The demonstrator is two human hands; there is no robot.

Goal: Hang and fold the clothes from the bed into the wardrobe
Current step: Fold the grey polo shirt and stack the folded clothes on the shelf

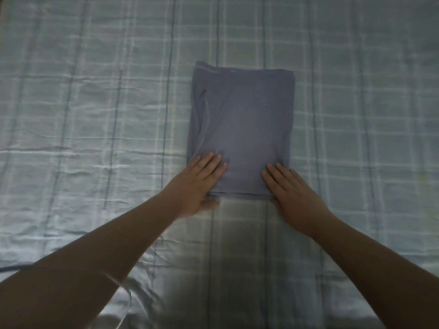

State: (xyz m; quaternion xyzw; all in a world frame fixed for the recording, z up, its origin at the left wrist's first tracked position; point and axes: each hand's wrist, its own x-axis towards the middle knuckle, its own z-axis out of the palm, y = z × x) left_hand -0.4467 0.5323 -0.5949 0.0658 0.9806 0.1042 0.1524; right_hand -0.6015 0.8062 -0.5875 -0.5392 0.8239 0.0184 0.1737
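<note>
On the bed [95,115], we hold our left hand [202,181] and right hand [292,186] flat, fingers straight and together. They press the near corners of the folded garment [242,115].

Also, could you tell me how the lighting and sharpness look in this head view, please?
Head view: dim, bluish light, brightest on the folded garment; the left hand looks slightly motion-blurred at the thumb, the right hand sharper; bedsheet detail soft and low-contrast.

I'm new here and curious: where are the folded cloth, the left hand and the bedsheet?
folded cloth [242,124], head view, its top middle.
left hand [202,181], head view, its back.
bedsheet [95,103], head view, bare patch.
</note>
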